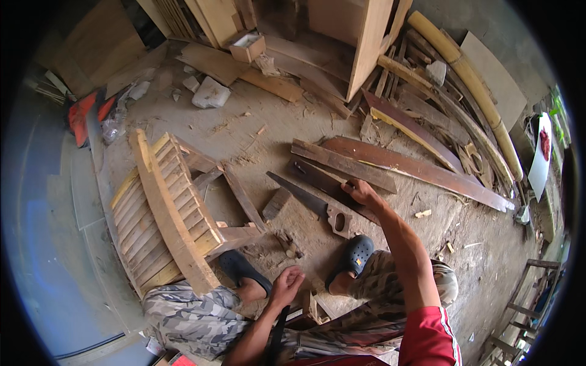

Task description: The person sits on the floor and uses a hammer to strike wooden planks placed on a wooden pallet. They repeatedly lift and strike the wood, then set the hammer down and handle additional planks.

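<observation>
Our right hand grips a dark, rough, weathered plank lying on the dusty floor beside a wooden-handled handsaw; our left hand rests loosely curled, grasping nothing, near our knee.

- My right hand is stretched well forward on a nearly straight arm, red sleeve at the shoulder, fingers curled downward.
- My left hand hangs low between my knees, fingers loosely bent, forearm rising from the bottom edge.
</observation>
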Available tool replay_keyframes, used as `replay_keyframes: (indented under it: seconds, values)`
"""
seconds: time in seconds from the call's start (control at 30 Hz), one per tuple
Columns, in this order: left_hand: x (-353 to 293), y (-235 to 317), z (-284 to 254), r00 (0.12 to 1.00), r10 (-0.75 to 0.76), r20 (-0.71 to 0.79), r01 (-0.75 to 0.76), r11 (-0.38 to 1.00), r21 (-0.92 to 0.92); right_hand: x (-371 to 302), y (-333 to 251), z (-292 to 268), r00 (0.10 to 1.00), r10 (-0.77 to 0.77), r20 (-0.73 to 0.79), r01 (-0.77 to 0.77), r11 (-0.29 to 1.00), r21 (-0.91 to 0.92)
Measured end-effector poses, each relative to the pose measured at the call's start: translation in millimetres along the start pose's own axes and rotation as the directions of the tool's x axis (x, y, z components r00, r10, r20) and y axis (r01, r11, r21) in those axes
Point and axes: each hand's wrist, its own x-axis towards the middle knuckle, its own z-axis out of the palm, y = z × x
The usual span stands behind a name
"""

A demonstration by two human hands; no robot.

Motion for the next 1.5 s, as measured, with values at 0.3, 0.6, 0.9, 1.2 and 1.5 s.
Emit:
replay_keyframes:
  seconds: [0.3,0.6,0.9,1.2,1.5]
  values:
    - [-35,131,-37,0.934,0.349,0.083,-0.347,0.937,-0.033,-14,-201,-45,0.988,-0.069,-0.139,0.108,0.949,0.297]
    - [8,247,-143,0.958,0.287,0.010,-0.287,0.958,-0.029,-79,-358,-18,0.992,-0.097,0.078,-0.015,0.529,0.849]
    - [-11,242,-164,0.946,0.288,-0.148,-0.304,0.948,-0.098,-79,-380,36,0.967,-0.239,0.088,0.083,0.619,0.781]
    - [-3,224,-176,0.841,0.268,-0.470,-0.247,0.963,0.107,-85,-377,54,0.891,-0.249,0.380,-0.074,0.745,0.662]
    - [18,198,-153,0.704,0.461,-0.541,-0.443,0.879,0.173,-89,-368,61,0.850,-0.204,0.486,-0.289,0.592,0.753]
